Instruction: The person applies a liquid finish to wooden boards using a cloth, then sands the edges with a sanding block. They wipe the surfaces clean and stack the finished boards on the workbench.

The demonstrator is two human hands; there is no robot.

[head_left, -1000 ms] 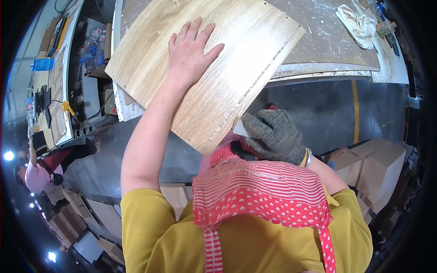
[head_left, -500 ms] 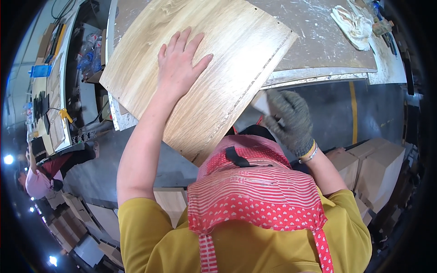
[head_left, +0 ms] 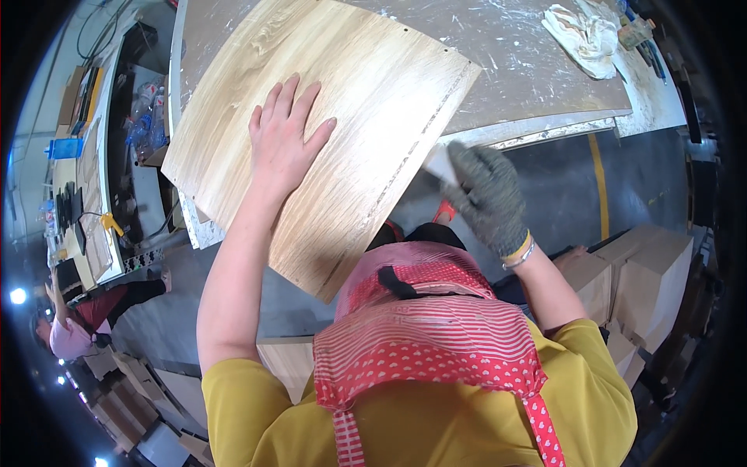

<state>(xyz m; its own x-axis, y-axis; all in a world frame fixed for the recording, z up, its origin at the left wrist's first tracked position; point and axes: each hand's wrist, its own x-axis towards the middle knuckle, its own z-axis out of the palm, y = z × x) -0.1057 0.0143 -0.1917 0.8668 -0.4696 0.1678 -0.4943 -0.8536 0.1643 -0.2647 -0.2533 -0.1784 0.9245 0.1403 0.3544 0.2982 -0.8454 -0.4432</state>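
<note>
A light wood-grain panel [head_left: 366,86] lies tilted across the near edge of the dusty worktable [head_left: 537,86], its lower corner hanging over the floor. My left hand [head_left: 284,144], bare, presses flat on the panel's middle with fingers spread. My right hand [head_left: 486,194] wears a grey knit glove and sits at the panel's long right edge, just below the table's edge. Its fingers are closed on a small pale tool [head_left: 438,165] that touches that edge. A red part [head_left: 445,212] shows under the glove.
A crumpled white rag [head_left: 585,33] and small items lie on the table's far right. Cardboard boxes [head_left: 650,268] stand on the right. A cluttered bench [head_left: 82,187] runs along the left, with another person [head_left: 66,331] beside it.
My right hand has moved up along the panel's right edge, from near its lower corner toward the table. The panel and my left hand have shifted slightly.
</note>
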